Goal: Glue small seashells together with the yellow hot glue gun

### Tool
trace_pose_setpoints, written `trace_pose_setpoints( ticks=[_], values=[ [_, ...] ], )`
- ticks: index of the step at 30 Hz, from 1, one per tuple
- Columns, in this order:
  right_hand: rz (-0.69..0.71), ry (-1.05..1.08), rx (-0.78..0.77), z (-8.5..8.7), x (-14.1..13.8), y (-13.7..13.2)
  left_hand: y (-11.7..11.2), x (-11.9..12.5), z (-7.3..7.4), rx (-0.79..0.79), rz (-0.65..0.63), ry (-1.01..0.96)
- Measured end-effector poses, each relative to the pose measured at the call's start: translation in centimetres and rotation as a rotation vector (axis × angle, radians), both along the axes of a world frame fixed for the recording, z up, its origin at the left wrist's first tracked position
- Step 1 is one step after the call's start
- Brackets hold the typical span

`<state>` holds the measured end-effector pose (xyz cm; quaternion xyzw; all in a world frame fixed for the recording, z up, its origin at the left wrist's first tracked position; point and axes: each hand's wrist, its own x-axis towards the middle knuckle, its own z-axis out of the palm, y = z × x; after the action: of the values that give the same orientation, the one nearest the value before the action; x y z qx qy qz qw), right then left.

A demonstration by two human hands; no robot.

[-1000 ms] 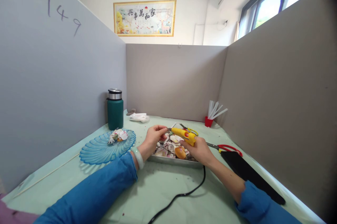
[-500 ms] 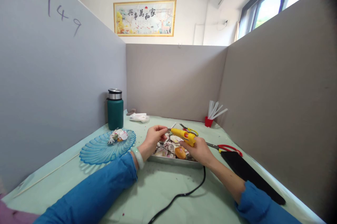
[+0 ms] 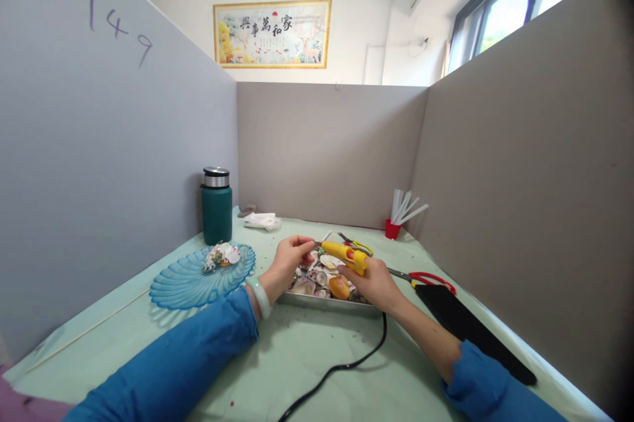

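A yellow hot glue gun (image 3: 345,255) is in my right hand (image 3: 375,282), its nozzle pointing left and its black cord trailing down toward me. My left hand (image 3: 288,265) is closed in a pinch right at the nozzle tip; whatever small piece sits between the fingers is too hidden to name. Beneath both hands lies a metal tray (image 3: 329,305) heaped with seashells (image 3: 317,275), one of them an orange shell (image 3: 339,287). To the left, a blue scalloped glass plate (image 3: 183,280) carries a small cluster of shells (image 3: 221,257) near its back edge.
A green bottle (image 3: 216,214) stands behind the plate. White glue sticks (image 3: 405,206) rise from a red cup (image 3: 393,230). Yellow-handled scissors (image 3: 364,247), red-handled scissors (image 3: 430,280) and a black flat strip (image 3: 475,329) lie on the right. Grey partitions (image 3: 331,151) enclose the table.
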<state>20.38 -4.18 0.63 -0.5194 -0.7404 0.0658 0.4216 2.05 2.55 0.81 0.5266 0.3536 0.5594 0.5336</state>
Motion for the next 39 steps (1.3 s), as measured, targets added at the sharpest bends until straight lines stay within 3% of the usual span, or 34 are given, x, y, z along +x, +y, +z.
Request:
trace_pose_setpoints(
  ticks=[22,24,27,29,34,39],
  values=[
    [0.019,-0.072,0.014,-0.2,-0.1,0.0,-0.2,0.1,0.0,0.015,0.004,0.053],
    [0.02,-0.067,0.011,-0.2,0.0,0.0,-0.1,0.0,0.0,0.05,0.088,0.076],
    [-0.013,-0.053,0.024,-0.2,0.0,0.1,0.2,-0.2,0.1,0.188,0.36,0.13],
    [-0.044,-0.042,0.029,-0.3,0.0,0.2,0.4,-0.2,0.0,0.275,0.43,0.15],
    [-0.095,-0.05,0.008,-0.6,0.2,0.6,0.1,0.0,0.1,0.179,0.235,0.103],
    [-0.139,-0.134,-0.021,-0.6,0.8,1.0,-0.2,0.1,0.2,0.168,0.154,0.06]
  ],
)
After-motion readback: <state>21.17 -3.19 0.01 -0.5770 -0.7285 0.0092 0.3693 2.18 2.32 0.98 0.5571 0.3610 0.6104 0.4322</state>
